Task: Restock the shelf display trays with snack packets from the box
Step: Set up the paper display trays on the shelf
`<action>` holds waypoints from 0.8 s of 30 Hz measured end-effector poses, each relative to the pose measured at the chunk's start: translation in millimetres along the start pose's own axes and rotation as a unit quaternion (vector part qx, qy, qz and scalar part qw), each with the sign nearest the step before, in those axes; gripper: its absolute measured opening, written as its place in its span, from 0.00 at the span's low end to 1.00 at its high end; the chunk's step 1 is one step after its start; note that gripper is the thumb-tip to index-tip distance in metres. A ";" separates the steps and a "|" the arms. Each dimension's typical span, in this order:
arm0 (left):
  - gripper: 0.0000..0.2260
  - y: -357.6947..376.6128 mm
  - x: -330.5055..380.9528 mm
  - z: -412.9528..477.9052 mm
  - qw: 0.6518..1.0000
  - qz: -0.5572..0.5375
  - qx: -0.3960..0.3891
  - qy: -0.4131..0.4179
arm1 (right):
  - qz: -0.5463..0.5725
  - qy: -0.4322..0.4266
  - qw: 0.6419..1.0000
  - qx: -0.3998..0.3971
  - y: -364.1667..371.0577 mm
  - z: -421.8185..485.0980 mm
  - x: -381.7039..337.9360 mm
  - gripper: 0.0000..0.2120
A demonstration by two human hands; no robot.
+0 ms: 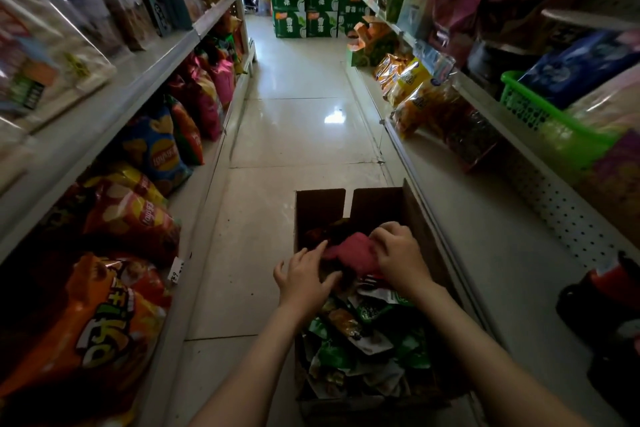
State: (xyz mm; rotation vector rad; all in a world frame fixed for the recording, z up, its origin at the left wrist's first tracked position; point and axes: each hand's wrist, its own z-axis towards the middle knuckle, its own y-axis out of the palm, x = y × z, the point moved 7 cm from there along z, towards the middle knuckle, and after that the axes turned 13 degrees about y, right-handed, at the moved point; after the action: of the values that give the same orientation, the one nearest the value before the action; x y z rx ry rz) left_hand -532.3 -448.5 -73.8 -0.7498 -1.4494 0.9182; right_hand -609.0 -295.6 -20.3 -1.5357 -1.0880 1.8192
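The cardboard box [320, 210] sits open on the aisle floor [304, 135], so I'm placing everything off that. Left of the box is a shelf unit [207, 184] stuffed with big chip bags [138, 215]. Right of the box, pretty much butted against its side, is the perforated bottom shelf [519, 218], with a green basket [540, 114] one level up and further along the aisle. I honestly can't tell which display tray is meant to get filled.

Inside the box, the near end is a loose heap of green packets [330, 355] with some paler ones mixed in. The pink packet [356, 253] is in the far half of the box, on top of the darker stuff there.

The right hand [398, 253] has it. Its fingers [384, 236] are curled over the packet's right end, clamped on it. The left hand [304, 276] is over the box's left wall with its fingers [318, 248] spread and fairly straight, holding nothing. The tips are right at the pink packet's left edge, but it's too dark to say if they actually touch.

Handling-wise, I'd guess these are light, crinkly film pouches: soft, a bit slick, and whatever's inside probably crushes if squeezed. I'd pinch along a sealed edge or cup the flat faces loosely rather than fist the middle. The left hand looks well placed to support the free end so the packet doesn't flop or slide out.
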 end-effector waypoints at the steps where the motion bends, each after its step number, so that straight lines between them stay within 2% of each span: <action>1: 0.25 -4.0 4.7 0.9 0.999 -0.040 0.013 -0.011 | 0.065 0.028 0.997 -0.036 -8.3 0.4 2.2 0.07; 3: 0.15 -7.8 12.4 4.0 0.982 -0.187 0.029 -0.009 | 0.156 0.074 0.982 -0.075 -20.1 0.9 4.7 0.11; 4: 0.09 -11.6 21.1 3.9 0.958 -0.284 0.033 0.002 | 0.184 0.089 0.976 -0.068 -31.4 -1.3 5.7 0.12; 6: 0.07 -24.5 38.6 0.4 0.911 -0.411 0.026 0.012 | 0.225 0.103 0.967 -0.051 -53.5 -4.7 2.9 0.11; 11: 0.10 -55.1 79.1 -8.4 0.896 -0.441 0.027 0.046 | 0.240 0.090 0.967 -0.006 -106.6 -13.2 -10.8 0.09; 13: 0.14 -61.8 88.7 -11.5 0.879 -0.476 0.032 0.021 | 0.273 0.086 0.958 0.008 -120.4 -16.5 -13.0 0.11; 14: 0.18 -61.8 92.6 -14.2 0.858 -0.514 0.017 -0.010 | 0.307 0.083 0.948 0.017 -128.7 -20.1 -13.6 0.12; 17: 0.33 -50.9 106.7 -28.5 0.754 -0.641 -0.090 -0.113 | 0.413 0.054 0.909 0.027 -153.1 -33.1 -19.2 0.13; 19: 0.36 -49.3 116.3 -34.7 0.694 -0.691 -0.132 -0.151 | 0.437 0.025 0.899 0.024 -164.9 -40.9 -27.1 0.11; 20: 0.35 -50.0 122.4 -37.7 0.677 -0.703 -0.147 -0.159 | 0.445 0.013 0.895 0.025 -168.7 -43.3 -30.9 0.11; 21: 0.33 -52.2 131.8 -40.3 0.680 -0.698 -0.163 -0.154 | 0.453 0.000 0.891 0.026 -174.8 -46.8 -34.4 0.11; 24: 0.28 -63.8 166.6 -44.2 0.760 -0.616 -0.199 -0.049 | 0.500 -0.039 0.865 -0.011 -190.0 -58.4 -46.4 0.14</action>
State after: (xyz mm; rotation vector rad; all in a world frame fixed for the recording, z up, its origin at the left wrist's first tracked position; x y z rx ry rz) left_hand -499.1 -329.3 62.0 0.0930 -1.8098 -0.4029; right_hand -562.4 -215.2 161.5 -2.2974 -0.2811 2.5024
